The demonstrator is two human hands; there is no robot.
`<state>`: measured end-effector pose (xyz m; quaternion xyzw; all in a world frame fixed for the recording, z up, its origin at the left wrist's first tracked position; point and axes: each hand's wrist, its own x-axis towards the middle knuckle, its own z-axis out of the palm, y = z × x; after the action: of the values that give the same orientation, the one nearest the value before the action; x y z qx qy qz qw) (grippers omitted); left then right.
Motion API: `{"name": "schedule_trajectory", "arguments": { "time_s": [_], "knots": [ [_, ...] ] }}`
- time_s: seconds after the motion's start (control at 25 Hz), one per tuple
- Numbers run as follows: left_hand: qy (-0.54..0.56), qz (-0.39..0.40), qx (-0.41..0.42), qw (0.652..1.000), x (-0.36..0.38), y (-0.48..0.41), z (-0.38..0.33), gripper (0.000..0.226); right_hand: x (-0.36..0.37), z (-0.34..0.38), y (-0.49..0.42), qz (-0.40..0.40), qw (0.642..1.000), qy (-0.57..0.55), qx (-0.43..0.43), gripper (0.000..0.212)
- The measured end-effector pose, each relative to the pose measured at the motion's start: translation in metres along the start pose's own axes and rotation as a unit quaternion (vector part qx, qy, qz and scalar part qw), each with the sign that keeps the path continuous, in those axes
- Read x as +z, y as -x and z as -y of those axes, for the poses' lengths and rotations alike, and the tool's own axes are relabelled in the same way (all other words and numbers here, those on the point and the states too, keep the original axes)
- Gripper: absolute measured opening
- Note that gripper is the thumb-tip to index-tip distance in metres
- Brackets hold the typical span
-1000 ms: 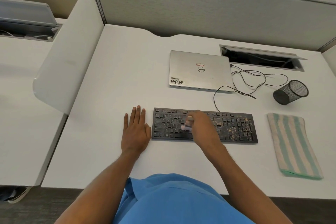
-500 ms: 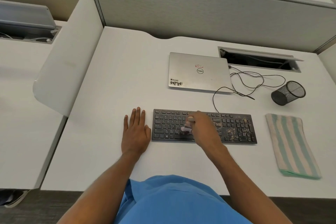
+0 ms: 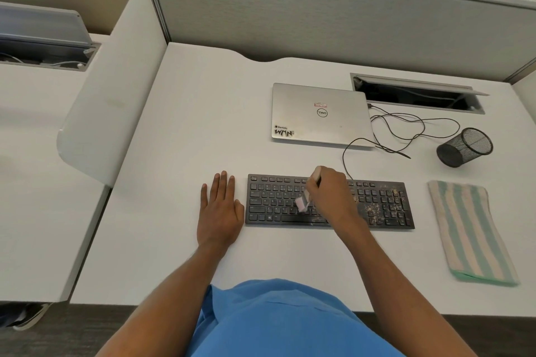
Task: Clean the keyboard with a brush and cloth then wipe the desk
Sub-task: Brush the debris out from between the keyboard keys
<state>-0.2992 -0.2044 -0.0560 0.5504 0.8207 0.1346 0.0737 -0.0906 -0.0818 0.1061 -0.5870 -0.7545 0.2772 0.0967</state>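
Note:
A black keyboard [image 3: 272,203] lies on the white desk [image 3: 179,130], with tan crumbs scattered over its right side. My right hand [image 3: 332,194] grips a small brush [image 3: 302,203] whose pale pink bristles touch the keys near the keyboard's middle. Flat on the desk, my left hand [image 3: 220,209] rests with straight fingers just left of the keyboard, its thumb close to the keyboard's edge. A folded cloth [image 3: 470,232] with green and beige stripes lies to the right of the keyboard.
A shut silver laptop [image 3: 320,114] sits behind the keyboard, its black cable [image 3: 406,130] looping to the right. A black mesh cup [image 3: 465,148] lies tipped on its side. An open cable tray [image 3: 417,94] and a grey partition [image 3: 333,23] stand behind.
My right hand has shifted the brush slightly over the middle keys, the bristles now a little lower and to the left. My left hand has stayed where it was.

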Motion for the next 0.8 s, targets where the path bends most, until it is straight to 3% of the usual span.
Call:
{"name": "schedule_trajectory", "arguments": {
  "time_s": [0.24,0.4,0.52,0.8],
  "knots": [
    [0.004,-0.005,0.001,1.000,0.001,0.000,0.000,0.067,-0.005,-0.011,0.001,-0.021,1.000,-0.013,0.020,0.028],
    [0.000,0.000,0.000,1.000,0.000,0.000,0.000,0.067,-0.007,-0.005,0.008,-0.060,0.996,-0.057,-0.014,0.028],
    [0.002,0.001,-0.002,1.000,0.000,0.000,-0.001,0.067,0.006,0.002,0.018,-0.042,0.996,-0.081,-0.023,0.032],
    [0.001,-0.001,-0.001,1.000,0.002,0.000,0.000,0.066,0.009,-0.014,0.008,0.002,0.998,0.068,0.007,0.030]
  ]
}}
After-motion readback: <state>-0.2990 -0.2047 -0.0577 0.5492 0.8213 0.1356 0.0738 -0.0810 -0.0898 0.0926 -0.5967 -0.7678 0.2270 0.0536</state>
